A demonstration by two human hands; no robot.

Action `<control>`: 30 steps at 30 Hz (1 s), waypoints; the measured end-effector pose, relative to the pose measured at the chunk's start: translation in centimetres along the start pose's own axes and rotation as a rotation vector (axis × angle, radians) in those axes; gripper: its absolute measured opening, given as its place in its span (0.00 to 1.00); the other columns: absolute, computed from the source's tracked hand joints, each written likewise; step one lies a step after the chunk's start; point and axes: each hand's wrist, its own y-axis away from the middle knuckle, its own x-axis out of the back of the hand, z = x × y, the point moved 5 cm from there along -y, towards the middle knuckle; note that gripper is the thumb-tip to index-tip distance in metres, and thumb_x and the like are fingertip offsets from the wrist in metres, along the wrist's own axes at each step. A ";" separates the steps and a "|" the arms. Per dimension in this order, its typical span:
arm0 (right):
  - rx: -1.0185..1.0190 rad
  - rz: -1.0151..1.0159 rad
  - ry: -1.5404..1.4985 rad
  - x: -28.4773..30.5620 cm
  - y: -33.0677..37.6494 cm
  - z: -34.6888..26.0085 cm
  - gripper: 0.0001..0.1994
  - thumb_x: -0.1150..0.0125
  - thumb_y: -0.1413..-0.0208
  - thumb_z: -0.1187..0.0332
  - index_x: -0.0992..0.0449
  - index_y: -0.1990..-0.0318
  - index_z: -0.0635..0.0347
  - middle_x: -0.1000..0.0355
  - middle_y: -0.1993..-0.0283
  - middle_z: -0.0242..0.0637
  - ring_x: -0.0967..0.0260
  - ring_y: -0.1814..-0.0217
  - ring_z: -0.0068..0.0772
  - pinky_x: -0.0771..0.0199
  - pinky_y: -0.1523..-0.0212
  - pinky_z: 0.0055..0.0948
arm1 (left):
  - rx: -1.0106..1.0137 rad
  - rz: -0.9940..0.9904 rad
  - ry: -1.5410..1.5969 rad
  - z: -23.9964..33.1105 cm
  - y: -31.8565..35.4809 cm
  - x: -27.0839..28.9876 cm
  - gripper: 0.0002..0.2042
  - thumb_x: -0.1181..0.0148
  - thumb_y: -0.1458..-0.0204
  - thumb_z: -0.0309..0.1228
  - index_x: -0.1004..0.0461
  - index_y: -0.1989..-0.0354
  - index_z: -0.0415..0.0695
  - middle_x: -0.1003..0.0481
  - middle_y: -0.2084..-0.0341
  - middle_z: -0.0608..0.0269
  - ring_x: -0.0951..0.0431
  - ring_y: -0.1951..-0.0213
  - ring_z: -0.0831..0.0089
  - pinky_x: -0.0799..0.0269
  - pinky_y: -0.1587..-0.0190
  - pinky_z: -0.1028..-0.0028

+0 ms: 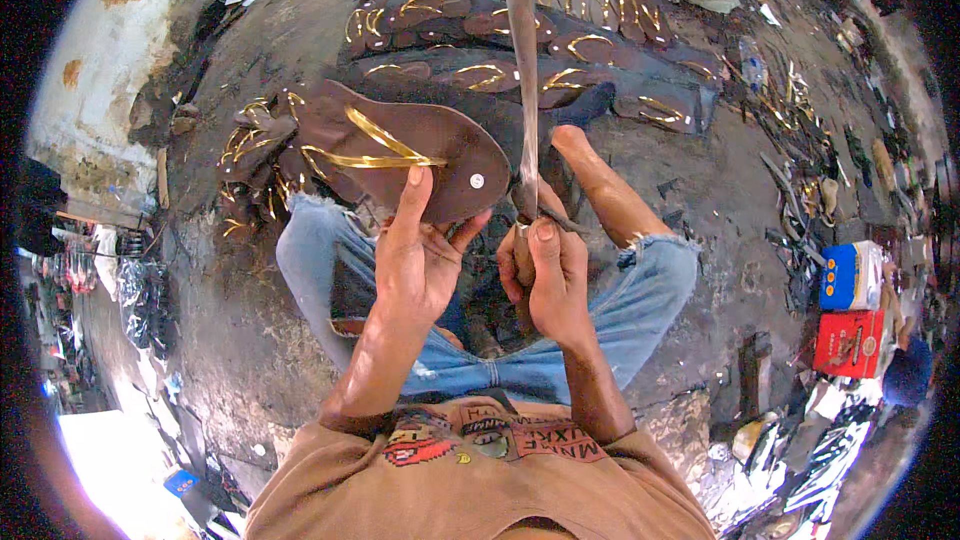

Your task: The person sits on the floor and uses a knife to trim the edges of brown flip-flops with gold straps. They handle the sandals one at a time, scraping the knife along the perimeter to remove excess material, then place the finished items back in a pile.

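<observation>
My left hand (418, 258) grips a brown flip-flop (462, 140) near its toe end. The thumb lies on top by the meeting point of the gold straps (375, 140), and the fingers reach underneath. A small round white sticker (476, 181) is on the sole's top. Closed around a handle, my right hand (552, 275) holds a long knife (527, 70) with the blade pointing up and away from me. A thin dark strip (562, 220) lies by the right thumb at the blade's base; whether it is attached to anything, I cannot tell. The blade stands just right of the flip-flop, apart from it.
Rows of brown flip-flops with gold straps (470, 75) lie on the dark floor ahead. A pile of similar footwear (262, 145) is at the left. Scraps (790, 190) litter the right side, near a red box (846, 344) and a blue-and-white box (845, 276). My bent legs (655, 285) frame the work.
</observation>
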 end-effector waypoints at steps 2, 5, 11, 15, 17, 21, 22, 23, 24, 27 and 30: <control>0.067 -0.002 0.142 1.4 1.1 1.5 0.25 0.61 0.26 0.52 0.34 0.35 0.63 0.36 0.80 0.29 0.42 0.82 0.18 0.41 0.81 0.23 | 0.052 0.071 -0.023 -1.4 -0.2 0.8 0.16 0.37 0.39 0.39 0.27 0.45 0.47 0.21 0.52 0.62 0.20 0.52 0.68 0.20 0.52 0.66; -0.064 0.010 0.439 3.4 7.2 3.5 0.19 0.57 0.28 0.57 0.28 0.44 0.62 0.32 0.78 0.34 0.37 0.80 0.28 0.37 0.77 0.30 | 0.063 0.060 0.034 -2.2 1.3 1.4 0.16 0.37 0.39 0.37 0.27 0.45 0.45 0.22 0.51 0.60 0.19 0.51 0.66 0.15 0.54 0.63; -0.332 -0.019 0.660 7.3 16.9 4.1 0.12 0.46 0.34 0.62 0.26 0.52 0.58 0.26 0.71 0.52 0.24 0.67 0.61 0.27 0.67 0.46 | 0.117 0.094 -0.001 -2.8 4.3 1.6 0.19 0.39 0.39 0.35 0.30 0.42 0.43 0.21 0.50 0.56 0.18 0.51 0.60 0.14 0.54 0.60; -0.378 -0.062 0.817 8.7 14.3 4.3 0.13 0.45 0.35 0.58 0.28 0.54 0.57 0.25 0.68 0.55 0.25 0.64 0.65 0.28 0.66 0.51 | 0.111 0.057 -0.095 -3.9 4.6 3.7 0.22 0.40 0.40 0.30 0.34 0.38 0.40 0.24 0.46 0.52 0.20 0.48 0.55 0.15 0.53 0.55; -0.324 -0.103 0.815 8.6 12.2 4.0 0.13 0.45 0.34 0.58 0.29 0.53 0.58 0.25 0.69 0.55 0.26 0.65 0.66 0.29 0.67 0.53 | 0.222 0.010 -0.083 -3.9 5.1 5.3 0.26 0.37 0.42 0.25 0.37 0.36 0.41 0.26 0.44 0.50 0.22 0.45 0.54 0.15 0.52 0.50; -0.309 -0.263 0.758 6.4 7.9 3.4 0.13 0.46 0.34 0.59 0.29 0.51 0.58 0.27 0.72 0.57 0.28 0.66 0.68 0.31 0.67 0.55 | 0.147 0.012 -0.134 -3.9 6.2 8.8 0.25 0.38 0.45 0.19 0.36 0.37 0.40 0.25 0.47 0.52 0.21 0.46 0.58 0.19 0.46 0.54; -0.289 -0.248 0.742 5.2 6.4 2.5 0.09 0.46 0.37 0.67 0.26 0.56 0.63 0.27 0.71 0.54 0.29 0.67 0.67 0.29 0.66 0.46 | 0.206 0.145 -0.211 -3.7 6.8 10.4 0.25 0.38 0.46 0.18 0.33 0.39 0.39 0.23 0.48 0.54 0.21 0.46 0.60 0.22 0.42 0.58; -0.283 -0.294 0.734 4.6 5.8 3.1 0.09 0.47 0.39 0.70 0.25 0.55 0.63 0.26 0.68 0.55 0.28 0.64 0.67 0.28 0.63 0.46 | 0.140 0.053 -0.386 -3.1 6.8 11.3 0.25 0.37 0.47 0.18 0.33 0.39 0.39 0.23 0.48 0.54 0.22 0.46 0.60 0.23 0.42 0.58; -0.277 -0.340 0.727 4.2 5.4 4.1 0.11 0.47 0.41 0.72 0.25 0.53 0.64 0.25 0.65 0.57 0.28 0.61 0.67 0.27 0.60 0.45 | 0.073 -0.041 -0.560 -2.6 6.9 12.5 0.25 0.37 0.47 0.18 0.33 0.39 0.39 0.23 0.48 0.55 0.22 0.46 0.61 0.23 0.42 0.59; -0.252 -0.412 0.693 2.7 7.5 6.4 0.14 0.47 0.46 0.74 0.24 0.52 0.66 0.24 0.58 0.61 0.27 0.55 0.66 0.26 0.54 0.45 | 0.298 0.181 -0.266 -1.6 8.2 11.3 0.21 0.36 0.44 0.24 0.30 0.41 0.42 0.22 0.48 0.58 0.22 0.45 0.65 0.24 0.42 0.60; -0.202 -0.251 0.470 0.8 9.2 5.5 0.15 0.41 0.45 0.67 0.24 0.52 0.67 0.23 0.64 0.61 0.25 0.61 0.67 0.24 0.60 0.52 | 0.336 0.405 -0.109 -2.7 9.2 12.1 0.22 0.33 0.44 0.32 0.28 0.41 0.44 0.22 0.48 0.59 0.21 0.46 0.67 0.23 0.43 0.62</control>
